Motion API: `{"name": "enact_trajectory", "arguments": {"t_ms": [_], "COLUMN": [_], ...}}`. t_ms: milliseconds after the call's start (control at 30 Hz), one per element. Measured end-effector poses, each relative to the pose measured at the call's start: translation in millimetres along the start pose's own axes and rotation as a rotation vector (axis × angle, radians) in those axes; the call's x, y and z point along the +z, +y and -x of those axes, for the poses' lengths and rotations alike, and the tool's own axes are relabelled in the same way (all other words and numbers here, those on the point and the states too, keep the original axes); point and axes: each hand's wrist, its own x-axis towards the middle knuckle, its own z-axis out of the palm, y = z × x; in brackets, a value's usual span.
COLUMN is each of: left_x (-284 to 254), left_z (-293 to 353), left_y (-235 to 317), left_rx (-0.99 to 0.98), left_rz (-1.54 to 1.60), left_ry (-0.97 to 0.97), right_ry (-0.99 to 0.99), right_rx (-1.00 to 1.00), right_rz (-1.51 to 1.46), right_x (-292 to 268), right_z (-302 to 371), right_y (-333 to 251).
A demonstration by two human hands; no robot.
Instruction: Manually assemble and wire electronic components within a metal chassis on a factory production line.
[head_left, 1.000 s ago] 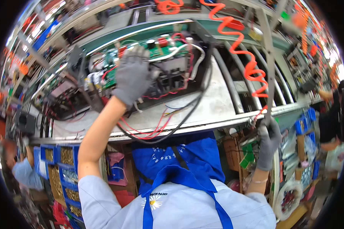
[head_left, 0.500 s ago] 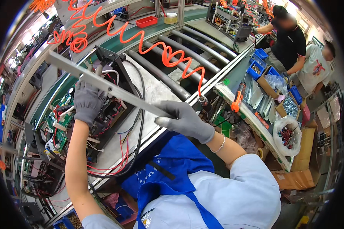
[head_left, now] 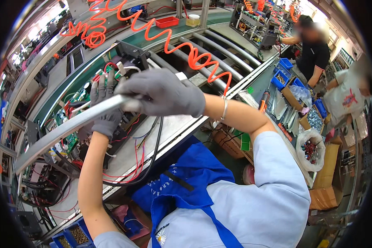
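A metal-topped bench is supporting an open electronic unit; over it a long metal bar is slanting. The right hand is clasping the bar and should be keeping it clear of the green boards; the left hand is lying over the unit, its grip unclear

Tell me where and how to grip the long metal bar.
Probably grip the metal bar at its bare middle, from above: it is long and slim, the right hand clasps it toward one end, and a circuit board shows just beneath it.
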Motion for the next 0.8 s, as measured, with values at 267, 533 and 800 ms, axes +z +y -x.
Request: {"name": "enact_trajectory", "arguments": {"t_ms": [267,533,800], "left_x": [-37,-19,-20], "left_z": [1,8,15], "left_y": [-9,-4,-8], "left_rx": [0.021,0.045,0.052], "left_rz": [0.149,0.058,0.063], "left_ry": [-0.501,-0.059,-0.040], "right_ry": [-0.092,-0.188,-0.297], "right_rx": [-0.076,0.084,0.066], "right_rz": [0.048,0.238,0.232], "right_x": [44,44,59], "right_z": [-61,-88,-102], "right_y": [40,41,28]}}
